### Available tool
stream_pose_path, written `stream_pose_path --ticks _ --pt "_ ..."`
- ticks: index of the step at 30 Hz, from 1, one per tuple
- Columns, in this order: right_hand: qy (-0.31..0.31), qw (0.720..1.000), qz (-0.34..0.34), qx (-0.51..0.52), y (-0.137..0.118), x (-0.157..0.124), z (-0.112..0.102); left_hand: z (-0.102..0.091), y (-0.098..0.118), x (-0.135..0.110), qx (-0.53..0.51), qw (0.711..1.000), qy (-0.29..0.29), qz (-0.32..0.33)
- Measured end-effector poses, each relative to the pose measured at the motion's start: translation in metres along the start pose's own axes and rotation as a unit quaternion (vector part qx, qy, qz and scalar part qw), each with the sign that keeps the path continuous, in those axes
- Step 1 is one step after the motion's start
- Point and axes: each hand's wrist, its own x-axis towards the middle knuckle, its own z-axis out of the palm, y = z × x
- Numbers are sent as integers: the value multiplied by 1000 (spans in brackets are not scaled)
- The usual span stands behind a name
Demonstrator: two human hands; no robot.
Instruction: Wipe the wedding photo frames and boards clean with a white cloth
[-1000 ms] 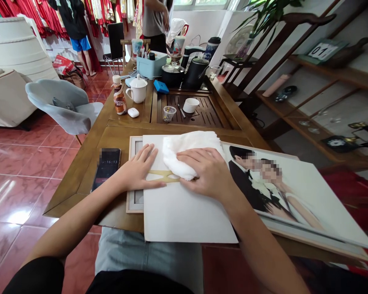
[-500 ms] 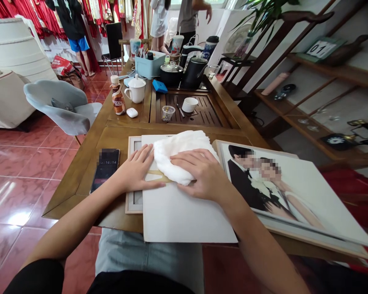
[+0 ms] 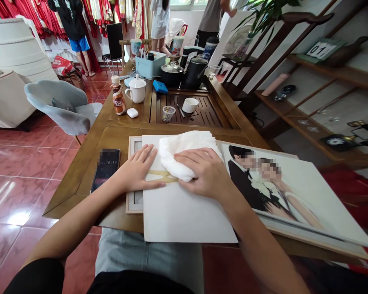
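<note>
White cloth (image 3: 184, 146), thick and rumpled, lies on the pale board (image 3: 187, 216) under my right hand (image 3: 206, 171) — I see fingers curled over it. My left hand (image 3: 138, 171) rests flat, fingers spread.

Folded white cloth (image 3: 187, 143), bunched atop flat white board (image 3: 184, 220), board's tan bands (image 3: 159, 173) partly covered

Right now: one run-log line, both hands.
left hand: spread flat on white board | right hand: holding white cloth on board | phone: left of board | photo panel: right of board
</note>
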Motion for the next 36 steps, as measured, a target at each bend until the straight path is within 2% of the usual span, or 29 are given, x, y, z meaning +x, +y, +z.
stream_pose_path --ticks 3,9,15,21,27,32,36 --pt "0 1000 17 -19 0 0 0 0 1 0 4 1000 -3 -9" --pt "-24 998 -30 43 -1 1 -1 0 0 0 -3 1000 4 4" --pt "0 1000 26 -15 1 0 -1 2 -1 0 0 1000 6 2" --pt "-26 998 -34 49 -2 2 -2 -1 0 1 0 1000 -1 6" --pt "-7 1000 27 -5 0 1 0 1 0 1 1 1000 -4 -3" --pt "-35 997 -31 57 -2 1 0 0 0 1 2 1000 -2 4" --pt "-11 1000 -6 18 0 1 0 -1 1 0 5 1000 -5 0"
